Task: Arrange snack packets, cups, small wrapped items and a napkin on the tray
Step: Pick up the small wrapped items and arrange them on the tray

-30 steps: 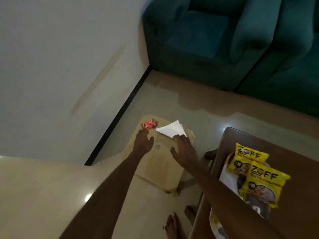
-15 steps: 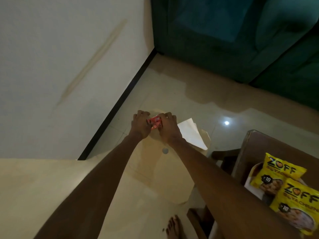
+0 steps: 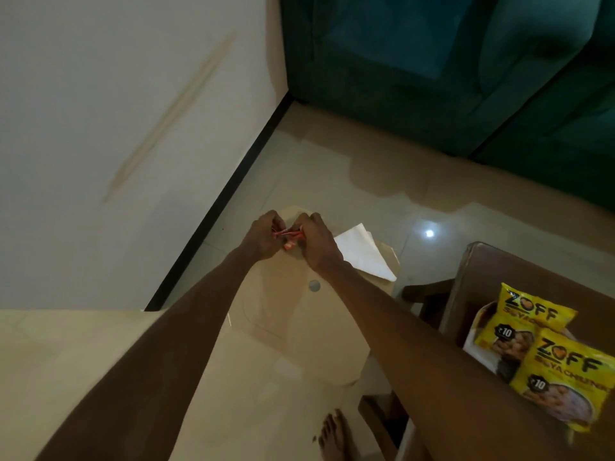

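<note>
Both hands meet over the far end of a beige plastic stool [image 3: 309, 331]. My left hand [image 3: 263, 236] and my right hand [image 3: 316, 242] pinch a small red wrapped item [image 3: 289, 235] between their fingertips, lifted just off the stool. A white folded napkin [image 3: 364, 256] lies on the stool to the right of my right hand. Two yellow snack packets [image 3: 529, 321] [image 3: 565, 380] rest on a white tray [image 3: 479, 341] on the brown wooden table [image 3: 519, 271] at the right edge. No cups are in view.
A white wall [image 3: 116, 128] with a black skirting strip runs along the left. A dark teal sofa [image 3: 449, 68] fills the top right. Glossy floor tiles lie between. My bare foot [image 3: 332, 434] stands by the table leg below the stool.
Both hands went from resting flat on the stool to closing on the red wrapped item and lifting it. The view shifted left, sliding the table and packets toward the right edge.
</note>
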